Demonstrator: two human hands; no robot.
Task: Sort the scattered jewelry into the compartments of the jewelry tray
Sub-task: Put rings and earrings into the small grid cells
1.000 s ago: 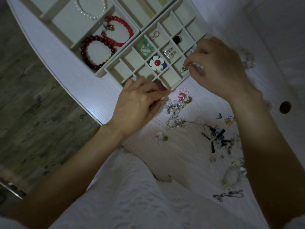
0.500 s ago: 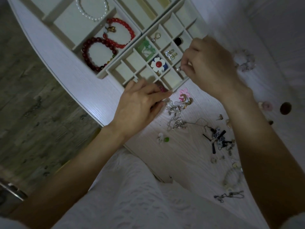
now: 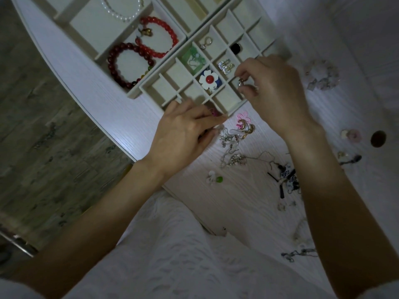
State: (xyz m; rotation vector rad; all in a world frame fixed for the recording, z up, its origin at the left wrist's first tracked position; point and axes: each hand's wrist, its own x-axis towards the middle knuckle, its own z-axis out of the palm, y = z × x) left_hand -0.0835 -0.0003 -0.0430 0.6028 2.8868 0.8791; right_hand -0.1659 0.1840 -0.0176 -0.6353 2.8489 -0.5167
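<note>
Over the last second the right hand (image 3: 272, 87) had drifted from the tray's near edge inward, over a small compartment just beside the silver earrings (image 3: 225, 66), its fingers (image 3: 243, 71) pinching a small earring (image 3: 240, 82). That suggested a drop was close. The left hand (image 3: 183, 132) had stayed at the jewelry tray (image 3: 151, 97)'s near corner, fingers loosely curled around something pink; whether it gripped, I could not tell. The earring looked tiny, metallic and pale, and hung above the compartment. Scattered pieces (image 3: 235, 143) remained near the tabletop (image 3: 237, 201) edge.
</note>
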